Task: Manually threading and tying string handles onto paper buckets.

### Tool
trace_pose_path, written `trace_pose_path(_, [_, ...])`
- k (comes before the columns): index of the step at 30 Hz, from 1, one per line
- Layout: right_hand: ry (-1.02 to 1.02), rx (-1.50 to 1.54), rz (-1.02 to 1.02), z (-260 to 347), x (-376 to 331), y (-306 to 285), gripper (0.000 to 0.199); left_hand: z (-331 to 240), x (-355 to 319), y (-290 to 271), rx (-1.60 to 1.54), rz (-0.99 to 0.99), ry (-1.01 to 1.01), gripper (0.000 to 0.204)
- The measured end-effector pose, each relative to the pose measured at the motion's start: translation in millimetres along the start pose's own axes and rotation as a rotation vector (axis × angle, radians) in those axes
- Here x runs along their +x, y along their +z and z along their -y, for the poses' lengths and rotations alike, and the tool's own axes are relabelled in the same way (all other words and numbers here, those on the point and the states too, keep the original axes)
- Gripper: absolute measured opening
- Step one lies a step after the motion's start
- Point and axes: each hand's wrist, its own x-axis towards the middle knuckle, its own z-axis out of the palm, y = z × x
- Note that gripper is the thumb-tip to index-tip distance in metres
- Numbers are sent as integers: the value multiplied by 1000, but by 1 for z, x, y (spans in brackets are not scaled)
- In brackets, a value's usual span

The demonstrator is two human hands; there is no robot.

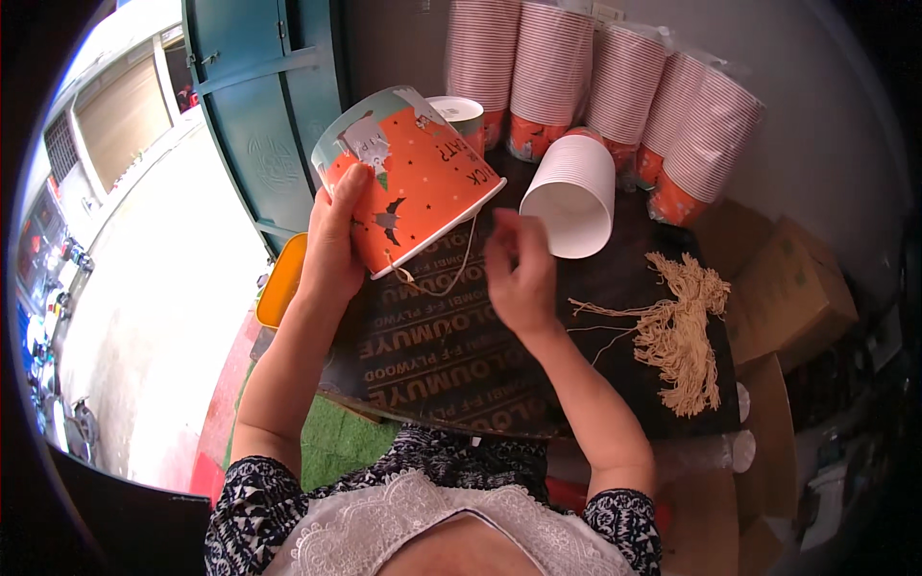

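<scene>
My left hand (336, 216) grips an orange paper bucket (423, 173) printed with ghosts and a bat. The bucket is tilted, its white rim facing down toward me and to the right. From a spot near that rim a thin cord (451, 278) hangs in a loop and rises to the rim's right part. Close to the rim, my right hand (519, 274) has its fingers curled together, slightly blurred; whatever they pinch is hidden. A white-sided stack of paper buckets (567, 202) lies on its side just beyond my right hand.
On the dark plywood table (432, 374) a bundle of beige cords (687, 336) lies at the right. Tall plastic-wrapped bucket stacks (552, 72) stand along the wall. Another bucket (459, 110) stands behind the held one. Cardboard boxes (792, 288) sit at right, a yellow container (281, 283) at left.
</scene>
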Motion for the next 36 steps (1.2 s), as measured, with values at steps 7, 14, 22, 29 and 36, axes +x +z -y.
trace_pose_path(7, [-30, 294, 256, 51, -8, 18, 23, 13, -1, 7, 203, -99, 126, 64])
trace_pose_path(14, [93, 272, 283, 47, -23, 24, 22, -5, 13, -26, 386, -210, 307, 70])
trace_pose_path(22, [252, 104, 181, -6, -38, -29, 21, -53, 75, -92, 663, -399, 580, 87])
trace_pose_path(29, [291, 13, 143, -52, -50, -39, 27, -22, 159, -142, 559, -390, 490, 91])
trace_pose_path(36, [226, -21, 258, -50, -56, -43, 26, 20, 216, -145, 360, -342, 447, 75])
